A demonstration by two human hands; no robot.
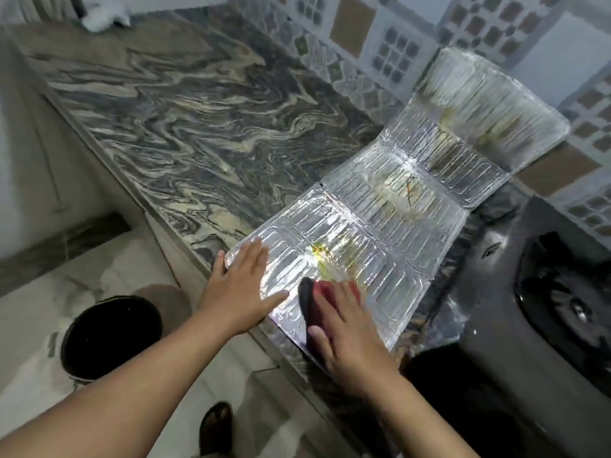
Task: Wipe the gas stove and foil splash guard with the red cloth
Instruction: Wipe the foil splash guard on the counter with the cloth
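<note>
The foil splash guard (390, 206) lies unfolded along the marble counter, its far panel leaning up against the tiled wall. Yellowish stains mark its near and middle panels. My left hand (243, 285) rests flat on the guard's near left corner, fingers spread. My right hand (347, 332) presses the red cloth (325, 289), which has a dark edge, onto the near panel. The dark gas stove (535, 302) sits at the right, its burner grate partly in view.
The marble counter (172, 120) stretches away to the left. A white crumpled thing (105, 14) lies at its far end. On the floor below stand a black bucket (110, 338) and my sandalled foot (216, 428).
</note>
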